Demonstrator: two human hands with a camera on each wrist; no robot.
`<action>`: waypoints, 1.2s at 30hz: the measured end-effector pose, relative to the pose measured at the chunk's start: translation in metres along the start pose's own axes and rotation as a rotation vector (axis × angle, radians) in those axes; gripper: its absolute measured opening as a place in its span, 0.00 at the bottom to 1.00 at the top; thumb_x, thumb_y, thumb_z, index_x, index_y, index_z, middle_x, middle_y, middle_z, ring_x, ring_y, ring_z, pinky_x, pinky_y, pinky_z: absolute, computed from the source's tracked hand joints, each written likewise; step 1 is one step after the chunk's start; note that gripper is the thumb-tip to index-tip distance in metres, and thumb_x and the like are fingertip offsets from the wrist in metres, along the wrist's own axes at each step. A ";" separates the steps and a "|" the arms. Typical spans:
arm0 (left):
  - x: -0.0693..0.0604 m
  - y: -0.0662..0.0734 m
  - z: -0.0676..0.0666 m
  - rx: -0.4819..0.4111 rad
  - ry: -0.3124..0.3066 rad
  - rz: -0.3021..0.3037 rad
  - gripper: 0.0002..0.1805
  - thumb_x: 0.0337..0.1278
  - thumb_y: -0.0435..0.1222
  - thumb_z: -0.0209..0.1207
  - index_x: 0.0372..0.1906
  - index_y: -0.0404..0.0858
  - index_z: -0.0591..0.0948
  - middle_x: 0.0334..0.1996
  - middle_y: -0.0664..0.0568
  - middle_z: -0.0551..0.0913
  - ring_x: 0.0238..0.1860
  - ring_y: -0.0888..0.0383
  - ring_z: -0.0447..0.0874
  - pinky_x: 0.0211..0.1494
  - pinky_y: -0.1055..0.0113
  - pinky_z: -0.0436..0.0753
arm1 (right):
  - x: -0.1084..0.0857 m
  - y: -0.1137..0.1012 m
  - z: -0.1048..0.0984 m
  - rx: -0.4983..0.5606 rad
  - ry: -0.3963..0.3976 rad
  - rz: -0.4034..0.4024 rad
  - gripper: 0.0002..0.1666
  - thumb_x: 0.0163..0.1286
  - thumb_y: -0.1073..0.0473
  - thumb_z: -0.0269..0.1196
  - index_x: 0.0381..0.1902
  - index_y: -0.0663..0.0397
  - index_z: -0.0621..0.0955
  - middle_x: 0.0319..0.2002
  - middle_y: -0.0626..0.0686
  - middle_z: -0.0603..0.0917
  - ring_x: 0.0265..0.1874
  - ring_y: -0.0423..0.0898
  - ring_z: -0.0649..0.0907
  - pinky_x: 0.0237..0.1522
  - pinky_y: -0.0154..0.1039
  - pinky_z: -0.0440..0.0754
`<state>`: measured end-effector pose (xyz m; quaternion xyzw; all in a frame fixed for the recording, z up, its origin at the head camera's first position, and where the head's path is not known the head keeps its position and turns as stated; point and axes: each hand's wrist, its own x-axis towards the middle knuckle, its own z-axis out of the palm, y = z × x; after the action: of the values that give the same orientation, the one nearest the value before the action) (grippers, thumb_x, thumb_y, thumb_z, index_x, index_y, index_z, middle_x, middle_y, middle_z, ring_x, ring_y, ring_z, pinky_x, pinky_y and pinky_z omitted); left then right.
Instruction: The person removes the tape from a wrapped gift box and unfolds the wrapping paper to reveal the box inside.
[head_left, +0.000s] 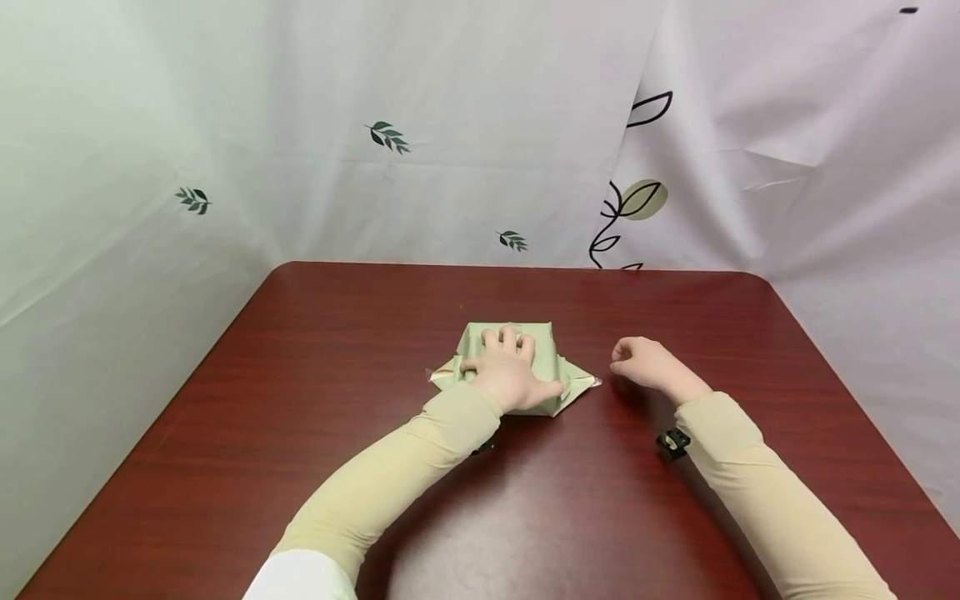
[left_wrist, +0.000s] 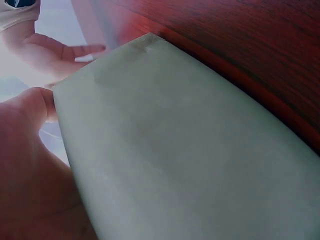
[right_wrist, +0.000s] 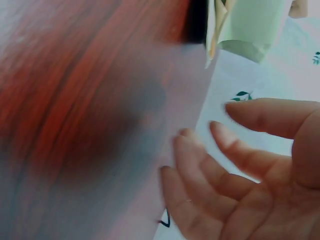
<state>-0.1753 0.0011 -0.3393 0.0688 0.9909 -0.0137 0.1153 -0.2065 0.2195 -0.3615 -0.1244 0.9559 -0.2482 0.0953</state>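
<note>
White drapery printed with leaves (head_left: pixel 465 75) backs a dark reddish, wood-grained table (head_left: pixel 225 400). Head view: near the middle of the table sits a flat, box-shaped parcel in pale green paper (head_left: pixel 545 354), with pointed paper flaps (head_left: pixel 576 385) jutting from its left and right ends. My left hand (head_left: pixel 508 375) lies spread on top, fingers apart, presumably so that its pressure steadies the parcel. My right hand (head_left: pixel 643 362) hovers near the right-hand flap, grasping nothing, placed, I judge, to have that end within reach. Left wrist view: the parcel's smooth face fills much of the frame, my thumb at its edge, probably as a brace. Right wrist view: my right fingers are loosely bent and parted, apart from the parcel.
</note>
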 end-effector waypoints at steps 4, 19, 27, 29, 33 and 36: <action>0.000 -0.001 0.000 -0.001 0.003 0.001 0.48 0.45 0.72 0.46 0.69 0.49 0.59 0.72 0.49 0.51 0.66 0.42 0.52 0.41 0.34 0.74 | 0.002 -0.008 0.002 0.048 0.085 -0.032 0.10 0.63 0.58 0.59 0.35 0.61 0.78 0.35 0.59 0.81 0.35 0.53 0.78 0.40 0.46 0.74; -0.008 -0.007 0.003 0.023 0.051 0.048 0.46 0.52 0.72 0.40 0.69 0.47 0.60 0.68 0.48 0.56 0.65 0.41 0.55 0.42 0.35 0.75 | 0.013 -0.051 0.025 0.241 0.122 -0.210 0.16 0.62 0.57 0.65 0.46 0.57 0.80 0.43 0.57 0.84 0.41 0.51 0.82 0.42 0.45 0.78; -0.012 -0.019 0.005 0.013 0.059 0.122 0.44 0.58 0.69 0.40 0.70 0.43 0.60 0.68 0.44 0.58 0.65 0.40 0.56 0.46 0.38 0.76 | 0.019 -0.056 0.029 0.222 0.103 -0.280 0.15 0.60 0.61 0.66 0.45 0.61 0.80 0.41 0.59 0.83 0.40 0.52 0.82 0.43 0.48 0.78; -0.014 -0.025 0.003 0.021 0.048 0.173 0.43 0.60 0.66 0.42 0.70 0.41 0.60 0.67 0.42 0.59 0.65 0.40 0.57 0.45 0.41 0.77 | 0.020 -0.056 0.029 0.217 0.104 -0.282 0.16 0.60 0.61 0.66 0.45 0.61 0.80 0.40 0.59 0.83 0.40 0.52 0.82 0.43 0.48 0.78; -0.016 -0.041 -0.004 0.037 0.005 0.296 0.40 0.64 0.61 0.45 0.72 0.40 0.59 0.68 0.41 0.59 0.65 0.40 0.56 0.49 0.47 0.79 | 0.020 -0.057 0.028 0.203 0.102 -0.274 0.16 0.60 0.60 0.66 0.45 0.60 0.80 0.39 0.58 0.83 0.39 0.52 0.82 0.43 0.47 0.78; -0.014 -0.056 -0.010 0.005 -0.029 0.373 0.35 0.67 0.56 0.45 0.72 0.42 0.60 0.69 0.42 0.58 0.68 0.42 0.55 0.57 0.49 0.75 | 0.021 -0.057 0.026 0.191 0.094 -0.264 0.16 0.60 0.59 0.66 0.45 0.59 0.80 0.39 0.58 0.83 0.39 0.51 0.82 0.43 0.47 0.78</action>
<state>-0.1714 -0.0554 -0.3255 0.2515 0.9591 0.0043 0.1299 -0.2089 0.1531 -0.3580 -0.2275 0.9068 -0.3538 0.0285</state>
